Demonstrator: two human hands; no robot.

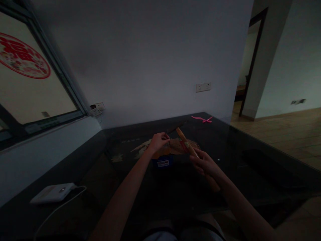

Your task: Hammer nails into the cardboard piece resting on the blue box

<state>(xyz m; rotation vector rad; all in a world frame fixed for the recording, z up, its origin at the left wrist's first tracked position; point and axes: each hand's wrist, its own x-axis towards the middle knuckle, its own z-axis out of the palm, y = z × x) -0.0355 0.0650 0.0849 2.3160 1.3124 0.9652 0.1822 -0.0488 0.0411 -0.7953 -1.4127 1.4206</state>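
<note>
In the room where I stand, a person's bare left forearm [132, 185] slants from the bottom of the frame up toward its centre. The left hand [157, 142] is back uppermost, the left fingers [165, 136] bent toward the right. The right forearm [242, 201] angles in from the lower right; the right hand [205, 164], lower in the frame, has its right fingers [196, 161] curled in a grip. The two hands are apart, both arms bent inward.
</note>
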